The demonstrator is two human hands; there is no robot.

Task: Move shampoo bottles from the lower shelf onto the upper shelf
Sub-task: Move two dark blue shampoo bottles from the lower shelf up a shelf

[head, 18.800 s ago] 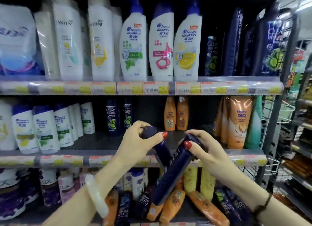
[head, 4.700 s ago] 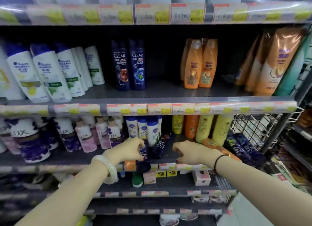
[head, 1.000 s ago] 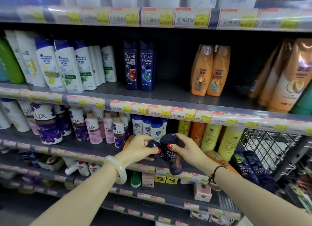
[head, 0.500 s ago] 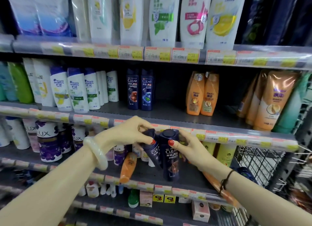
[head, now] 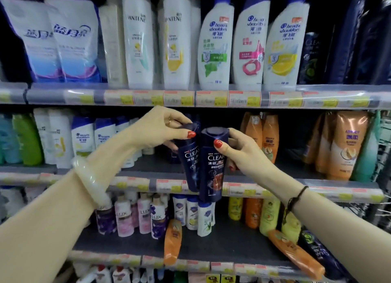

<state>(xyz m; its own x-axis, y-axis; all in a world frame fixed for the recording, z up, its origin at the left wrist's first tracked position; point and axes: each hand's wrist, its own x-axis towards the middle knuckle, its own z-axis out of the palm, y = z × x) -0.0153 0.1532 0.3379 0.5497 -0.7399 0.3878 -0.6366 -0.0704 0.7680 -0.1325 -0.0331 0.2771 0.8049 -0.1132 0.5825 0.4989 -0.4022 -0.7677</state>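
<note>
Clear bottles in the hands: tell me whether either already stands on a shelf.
No: the left hand grips the left Clear bottle and the right hand the right Clear bottle, both aloft.

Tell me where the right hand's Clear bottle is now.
Head view, centre: the right hand grips the brown-label Clear bottle near its cap, beside the second Clear bottle in the left hand, before the middle shelf edge.

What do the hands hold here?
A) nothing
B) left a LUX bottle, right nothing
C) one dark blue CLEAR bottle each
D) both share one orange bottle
C: the left hand grips a CLEAR bottle near its cap, and the right hand grips a second CLEAR bottle beside it.
</note>
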